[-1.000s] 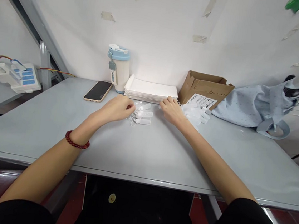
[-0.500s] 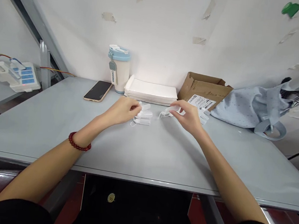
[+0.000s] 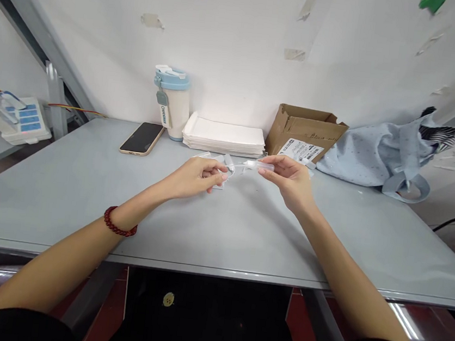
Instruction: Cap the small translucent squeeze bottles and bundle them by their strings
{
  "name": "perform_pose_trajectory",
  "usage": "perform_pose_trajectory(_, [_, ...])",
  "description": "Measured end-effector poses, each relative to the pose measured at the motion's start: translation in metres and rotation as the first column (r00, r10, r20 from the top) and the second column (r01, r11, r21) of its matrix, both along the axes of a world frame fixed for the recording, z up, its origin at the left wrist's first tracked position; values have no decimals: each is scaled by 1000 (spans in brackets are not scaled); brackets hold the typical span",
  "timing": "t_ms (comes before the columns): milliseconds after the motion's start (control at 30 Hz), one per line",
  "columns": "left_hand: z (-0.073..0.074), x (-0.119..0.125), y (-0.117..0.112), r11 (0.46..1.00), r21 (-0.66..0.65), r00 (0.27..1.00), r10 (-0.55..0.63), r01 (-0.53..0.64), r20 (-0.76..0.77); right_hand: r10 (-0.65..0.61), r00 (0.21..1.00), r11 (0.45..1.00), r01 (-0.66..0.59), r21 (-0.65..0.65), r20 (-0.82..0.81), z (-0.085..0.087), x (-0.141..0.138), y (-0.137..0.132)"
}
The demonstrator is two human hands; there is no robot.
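My right hand [image 3: 290, 180] pinches a small clear plastic tube [image 3: 260, 165] with a white end, lying level between thumb and fingers and pointing left. A thin white strand runs from that end toward my left hand [image 3: 202, 178]. There, closed fingertips grip a small clear plastic piece [image 3: 229, 163], partly hidden by the fingers. Beneath and behind my left hand several similar clear pieces [image 3: 218, 186] lie on the table, mostly covered. More clear pieces [image 3: 308, 164] show behind my right hand, before the carton.
On the grey table [image 3: 220, 235], a stack of white paper [image 3: 225, 137] lies against the wall. Left of it are a cream tumbler [image 3: 177, 104] and a phone [image 3: 142, 139]. An open cardboard box [image 3: 306, 130] and a light-blue cloth bag [image 3: 365, 153] stand at right.
My right hand now holds a tube level, with its white end pointing left. My left hand has turned and its fingertips have moved right, toward the strand. The camera view has shifted slightly.
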State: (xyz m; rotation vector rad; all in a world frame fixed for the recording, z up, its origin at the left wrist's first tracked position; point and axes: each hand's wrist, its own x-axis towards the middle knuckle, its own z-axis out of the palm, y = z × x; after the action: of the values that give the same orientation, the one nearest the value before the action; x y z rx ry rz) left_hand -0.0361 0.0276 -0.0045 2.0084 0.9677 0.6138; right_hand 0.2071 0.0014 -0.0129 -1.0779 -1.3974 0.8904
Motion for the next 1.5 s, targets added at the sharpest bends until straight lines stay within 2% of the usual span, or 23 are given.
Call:
perform_pose_trajectory(167, [3, 2, -4, 998, -63, 998, -12, 15, 58, 51, 998, 999, -50, 17, -33, -1, -4, -3])
perform_pose_trajectory(400, [7, 5, -2, 975, -195, 986, 131, -110, 100, 91, 994, 995, -89, 40, -65, -3, -3, -2])
perform_pose_trajectory(500, [7, 5, -1, 969, -223, 981, 136, -104, 136, 115, 991, 992, -112, 51, -66, -2, -4, -3])
perform_pose_trajectory(867, [11, 5, -8, 995, -103, 993, -6, 19, 122, 143, 989, 989, -142, 32, -24, -3, -11, -5])
perform_pose_trajectory(1500, [8, 4, -7, 998, -69, 994, 1, 6, 106, 138, 988, 987, -142, 69, 65, -1, -12, -8])
